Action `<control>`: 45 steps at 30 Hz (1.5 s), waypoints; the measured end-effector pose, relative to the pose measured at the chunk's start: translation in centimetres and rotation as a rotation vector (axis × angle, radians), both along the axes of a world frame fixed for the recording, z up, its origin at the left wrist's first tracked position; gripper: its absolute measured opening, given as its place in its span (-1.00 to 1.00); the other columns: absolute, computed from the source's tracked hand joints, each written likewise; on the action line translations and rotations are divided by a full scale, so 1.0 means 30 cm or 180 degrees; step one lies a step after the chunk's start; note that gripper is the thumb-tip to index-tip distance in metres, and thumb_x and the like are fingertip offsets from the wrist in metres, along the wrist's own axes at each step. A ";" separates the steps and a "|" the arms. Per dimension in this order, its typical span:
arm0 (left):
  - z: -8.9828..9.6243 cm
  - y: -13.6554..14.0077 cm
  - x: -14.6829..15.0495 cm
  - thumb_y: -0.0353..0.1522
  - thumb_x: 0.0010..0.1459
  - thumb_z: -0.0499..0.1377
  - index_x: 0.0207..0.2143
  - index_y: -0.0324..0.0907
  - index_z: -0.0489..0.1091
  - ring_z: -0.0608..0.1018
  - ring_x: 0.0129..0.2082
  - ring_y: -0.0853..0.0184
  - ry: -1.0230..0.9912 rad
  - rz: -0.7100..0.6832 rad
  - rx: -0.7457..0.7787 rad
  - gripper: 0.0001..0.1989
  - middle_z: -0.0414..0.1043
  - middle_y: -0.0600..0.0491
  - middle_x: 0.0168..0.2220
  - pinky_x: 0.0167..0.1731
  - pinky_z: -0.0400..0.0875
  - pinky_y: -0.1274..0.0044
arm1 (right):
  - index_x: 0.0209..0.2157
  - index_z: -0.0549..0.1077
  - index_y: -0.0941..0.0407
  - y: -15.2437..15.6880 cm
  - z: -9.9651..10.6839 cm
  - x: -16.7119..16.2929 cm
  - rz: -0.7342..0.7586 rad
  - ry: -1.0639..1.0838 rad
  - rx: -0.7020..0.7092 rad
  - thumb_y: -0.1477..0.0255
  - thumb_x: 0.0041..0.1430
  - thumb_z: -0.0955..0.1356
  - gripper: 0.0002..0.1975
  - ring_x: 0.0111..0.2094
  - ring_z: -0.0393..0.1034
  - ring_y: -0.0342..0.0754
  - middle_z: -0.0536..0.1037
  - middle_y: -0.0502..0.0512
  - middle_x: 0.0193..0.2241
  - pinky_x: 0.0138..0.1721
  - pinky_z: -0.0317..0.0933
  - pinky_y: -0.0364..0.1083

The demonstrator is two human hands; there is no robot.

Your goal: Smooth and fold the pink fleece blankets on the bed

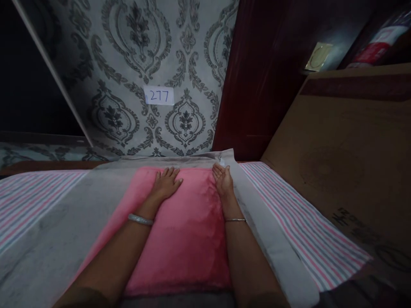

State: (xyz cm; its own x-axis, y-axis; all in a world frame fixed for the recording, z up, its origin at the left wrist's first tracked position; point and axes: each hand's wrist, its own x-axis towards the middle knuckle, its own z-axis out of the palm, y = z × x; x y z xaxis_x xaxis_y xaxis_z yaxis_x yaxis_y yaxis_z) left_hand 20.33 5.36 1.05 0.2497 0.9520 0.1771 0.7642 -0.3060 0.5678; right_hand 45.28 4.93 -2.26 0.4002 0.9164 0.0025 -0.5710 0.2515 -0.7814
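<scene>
A pink plush fabric piece (pixel 186 231), folded into a rough rectangle, lies in front of me on a grey cloth (pixel 73 222). My left hand (pixel 166 183) rests palm down on its upper left part, fingers spread. At the upper right edge is my right hand (pixel 223 179), turned on its side with the palm facing left and the fingers stretched out. It touches the pink fabric's edge, where the pile looks darker and ruffled. Neither hand grips anything. Part of the fabric's left side is hidden under my left forearm.
Under the grey cloth lies a striped cloth (pixel 289 214). A large cardboard box (pixel 346 154) stands close on the right, with a bottle (pixel 375 49) behind it. Patterned wallpaper with a paper label (pixel 159 95) reading 277 closes off the back. A dark screen (pixel 35 81) stands at left.
</scene>
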 end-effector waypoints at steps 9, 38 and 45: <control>0.018 0.023 -0.048 -0.34 0.08 0.25 -0.13 -0.08 0.59 0.35 0.33 0.09 -0.2802 0.0430 -0.0109 -0.72 0.47 -0.08 0.20 0.41 0.04 0.23 | -0.10 0.53 0.04 -0.029 0.018 0.024 -0.0041 0.0129 -0.0057 -0.03 0.41 -0.02 -0.34 0.21 0.40 0.02 0.50 0.28 0.15 0.31 0.15 0.16; 0.096 0.032 -0.111 -0.53 0.24 -0.03 0.32 -0.13 0.13 0.42 0.28 0.27 -0.5548 0.1268 -0.1072 -0.40 0.19 -0.23 0.36 0.27 0.34 0.37 | 0.42 0.13 0.04 -0.138 0.117 -0.094 0.0249 -0.5195 -0.1663 0.18 0.43 0.19 -0.39 0.50 -0.34 0.12 -0.07 0.13 0.49 0.42 -0.43 0.34; 0.072 0.050 -0.111 -0.56 0.20 -0.01 0.29 -0.19 0.15 0.44 0.26 0.28 -0.5598 0.1203 -0.1027 -0.41 0.19 -0.27 0.36 0.26 0.33 0.39 | 0.43 0.12 0.11 -0.196 0.150 0.007 0.0307 -0.4895 -0.2108 0.21 0.40 0.25 -0.35 0.42 0.03 0.16 0.12 0.29 0.43 0.36 -0.01 0.20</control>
State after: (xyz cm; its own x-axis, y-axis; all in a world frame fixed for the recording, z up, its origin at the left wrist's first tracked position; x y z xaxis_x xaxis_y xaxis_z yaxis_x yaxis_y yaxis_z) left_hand 17.00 6.86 3.21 -0.2143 0.9529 -0.2146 -0.7227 -0.0069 0.6911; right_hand 45.49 -0.96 2.24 0.3388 0.9390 -0.0586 0.7805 -0.3153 -0.5398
